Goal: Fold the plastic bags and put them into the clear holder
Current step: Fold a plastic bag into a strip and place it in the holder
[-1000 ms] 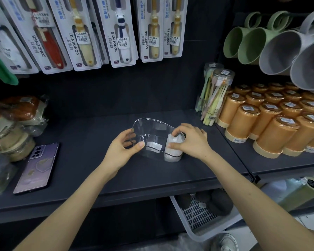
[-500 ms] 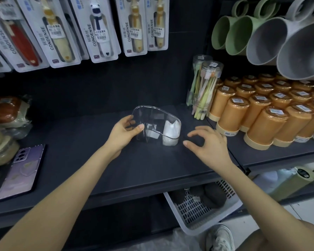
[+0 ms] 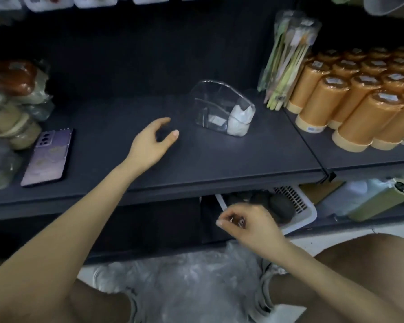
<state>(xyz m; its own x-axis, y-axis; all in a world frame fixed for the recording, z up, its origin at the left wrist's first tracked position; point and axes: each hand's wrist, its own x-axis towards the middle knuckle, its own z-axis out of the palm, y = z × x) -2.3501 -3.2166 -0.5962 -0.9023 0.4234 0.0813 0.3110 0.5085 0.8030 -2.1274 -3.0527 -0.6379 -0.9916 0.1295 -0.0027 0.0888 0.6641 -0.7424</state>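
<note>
Plastic bags: a crumpled, see-through heap on the floor, below the front edge of the shelf; none of it looks folded, though blur hides the detail
Folded bag: one white bundle stands inside the holder, tucked against its right end
Clear holder: upright on the dark shelf, near the toothbrush tubes to its right; neither hand touches it
Holder contents: the white bundle at the right; a small pale label shows through the front wall; the rest of the inside looks bare
Progress: early, by my reading; one bag is in, and the heap on the floor is not yet folded
Left hand: hovers over the shelf, left of the holder and apart from it; fingers loosely curved, thumb and forefinger spread, holding nothing
Right hand: low, in front of the shelf edge and above the heap; fingers curled inward, but too blurred to tell whether they pinch anything
Likely next step: taking a bag from the heap, judging by where the right hand is
White basket: under the shelf, holding dark rounded things too dim to name
Orange cups: packed in rows on the right part of the shelf
Phone: flat on the left part of the shelf
</note>
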